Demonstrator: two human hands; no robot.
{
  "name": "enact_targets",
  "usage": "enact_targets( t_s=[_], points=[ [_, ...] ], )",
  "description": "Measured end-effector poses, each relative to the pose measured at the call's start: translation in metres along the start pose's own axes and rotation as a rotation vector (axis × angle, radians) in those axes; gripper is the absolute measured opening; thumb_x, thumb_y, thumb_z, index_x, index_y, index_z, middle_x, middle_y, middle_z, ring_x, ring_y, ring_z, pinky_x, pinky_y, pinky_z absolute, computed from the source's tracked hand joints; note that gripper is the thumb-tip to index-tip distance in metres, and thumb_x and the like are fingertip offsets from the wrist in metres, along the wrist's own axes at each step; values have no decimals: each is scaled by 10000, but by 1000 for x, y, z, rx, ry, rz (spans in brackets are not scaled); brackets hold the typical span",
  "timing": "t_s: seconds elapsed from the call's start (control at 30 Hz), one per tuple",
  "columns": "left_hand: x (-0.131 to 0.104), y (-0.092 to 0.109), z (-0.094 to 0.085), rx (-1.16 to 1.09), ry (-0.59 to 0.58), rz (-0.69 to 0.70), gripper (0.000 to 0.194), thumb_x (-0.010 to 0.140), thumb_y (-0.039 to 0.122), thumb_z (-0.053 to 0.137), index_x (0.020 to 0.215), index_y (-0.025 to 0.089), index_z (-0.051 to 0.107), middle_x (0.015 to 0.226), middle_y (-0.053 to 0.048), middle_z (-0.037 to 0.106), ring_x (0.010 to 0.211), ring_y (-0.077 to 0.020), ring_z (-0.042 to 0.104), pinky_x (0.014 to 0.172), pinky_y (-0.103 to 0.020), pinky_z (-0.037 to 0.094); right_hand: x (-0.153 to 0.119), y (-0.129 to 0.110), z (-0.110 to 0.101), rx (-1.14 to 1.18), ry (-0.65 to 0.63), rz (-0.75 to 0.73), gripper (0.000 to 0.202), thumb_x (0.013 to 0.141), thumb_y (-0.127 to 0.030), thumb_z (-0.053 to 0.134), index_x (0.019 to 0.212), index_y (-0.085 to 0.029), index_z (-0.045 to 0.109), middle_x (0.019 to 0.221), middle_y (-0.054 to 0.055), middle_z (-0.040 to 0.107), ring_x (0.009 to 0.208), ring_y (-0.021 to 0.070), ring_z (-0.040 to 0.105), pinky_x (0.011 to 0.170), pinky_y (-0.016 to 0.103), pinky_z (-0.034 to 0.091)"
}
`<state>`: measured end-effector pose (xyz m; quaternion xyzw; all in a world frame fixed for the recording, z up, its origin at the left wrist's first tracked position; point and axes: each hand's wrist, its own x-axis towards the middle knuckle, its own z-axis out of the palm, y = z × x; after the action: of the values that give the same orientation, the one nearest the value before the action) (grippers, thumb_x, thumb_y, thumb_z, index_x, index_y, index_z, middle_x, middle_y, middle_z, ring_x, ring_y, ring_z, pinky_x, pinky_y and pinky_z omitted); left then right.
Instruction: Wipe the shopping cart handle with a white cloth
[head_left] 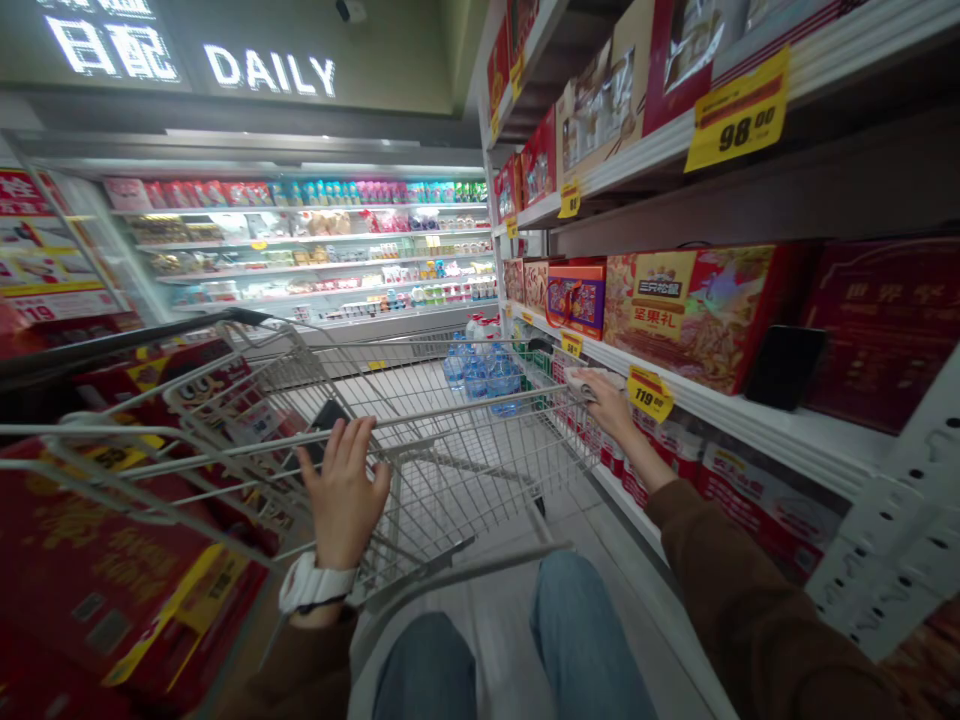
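The wire shopping cart point(480, 440) stands sideways right in front of my knees. My left hand point(345, 485), with a white watch point(319, 585) at the wrist, rests against the cart's near top rail, fingers stretched out and thumb apart. A dark phone-like object point(330, 412) shows just behind those fingers. Farther right, my right hand point(609, 402) reaches past the cart's corner to the lower shelf edge point(697, 410). Its fingers close on a whitish cloth point(592, 382), pressed at the edge beside a yellow price tag point(650, 393). The fingertips are partly blurred.
Red and gold gift boxes point(686, 310) line the right shelf, where a black phone point(786, 368) leans upright. Blue-tinted water bottles point(487, 372) stand on the floor beyond the cart. Red boxes point(97, 560) crowd the left. A lit refrigerated display point(315, 245) runs across the back.
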<state>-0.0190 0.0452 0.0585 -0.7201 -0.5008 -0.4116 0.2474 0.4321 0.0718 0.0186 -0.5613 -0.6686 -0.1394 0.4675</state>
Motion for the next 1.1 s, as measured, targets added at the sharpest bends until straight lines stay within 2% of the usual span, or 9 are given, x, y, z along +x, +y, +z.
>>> enact_targets(
  t_s=[0.13, 0.3, 0.47, 0.6, 0.7, 0.77, 0.87, 1.0, 1.1],
  points=[
    [-2, -4, 0, -6, 18, 7, 600, 896, 223, 444, 1491, 243, 370, 1481, -120, 510, 1451, -288, 363, 1235, -574, 20, -6, -8, -5, -7, -50, -76, 748, 656, 19, 434, 1345, -217, 603, 1427, 40, 579, 1373, 185, 483, 1194, 434, 335],
    [-3, -6, -1, -25, 28, -11, 653, 894, 232, 455, 1513, 348, 285, 1526, -18, 465, 1453, -276, 361, 1237, -577, 26, -7, -8, -12, -121, -7, 13, 738, 641, 29, 440, 1335, -154, 610, 1411, 89, 589, 1370, 226, 489, 1203, 468, 314],
    [-1, 1, -1, -25, 16, -10, 607, 879, 242, 488, 1477, 217, 389, 1475, -130, 513, 1456, -310, 347, 1234, -572, 42, -7, -47, 13, -90, 12, 8, 798, 629, 34, 453, 1393, -167, 557, 1421, 82, 580, 1354, 227, 509, 1187, 451, 349],
    [-1, -4, -6, 7, 7, 25, 579, 881, 228, 476, 1457, 223, 427, 1468, -120, 522, 1441, -286, 376, 1240, -547, 31, 0, -70, 16, -61, -64, -72, 768, 656, 29, 481, 1380, -208, 574, 1403, 58, 599, 1329, 221, 535, 1166, 430, 382],
    [-3, -17, -18, 46, 27, -10, 574, 882, 233, 474, 1454, 231, 439, 1471, -122, 516, 1443, -287, 372, 1241, -539, 38, 5, -60, 3, -103, -96, -28, 707, 659, 19, 493, 1308, -223, 636, 1348, 50, 644, 1285, 238, 575, 1145, 435, 409],
    [-5, -26, -27, 72, 44, -49, 582, 886, 241, 472, 1465, 225, 426, 1472, -130, 513, 1446, -297, 364, 1239, -548, 22, 6, -49, -4, -138, -59, 55, 672, 659, 6, 497, 1274, -211, 661, 1324, 64, 659, 1270, 264, 586, 1132, 457, 421],
    [-6, -34, -35, 91, 23, -35, 578, 889, 244, 464, 1465, 228, 430, 1460, -119, 528, 1438, -296, 374, 1236, -549, -13, 5, -48, 1, -147, -17, 83, 656, 655, -7, 496, 1253, -206, 676, 1306, 64, 671, 1268, 279, 587, 1135, 473, 418],
    [-6, -34, -35, 88, 10, -36, 574, 871, 248, 473, 1444, 216, 460, 1444, -114, 542, 1431, -295, 380, 1236, -544, 11, 2, -82, 21, -80, -43, -44, 717, 636, 1, 477, 1304, -199, 643, 1363, 50, 631, 1306, 255, 557, 1160, 453, 397],
    [-6, -36, -37, 78, -5, -28, 582, 872, 242, 463, 1453, 238, 446, 1445, -98, 544, 1427, -280, 391, 1234, -549, -3, 3, -105, 26, -57, -93, -133, 747, 643, 8, 469, 1343, -212, 612, 1398, 33, 603, 1321, 236, 542, 1163, 436, 393]
  ],
)
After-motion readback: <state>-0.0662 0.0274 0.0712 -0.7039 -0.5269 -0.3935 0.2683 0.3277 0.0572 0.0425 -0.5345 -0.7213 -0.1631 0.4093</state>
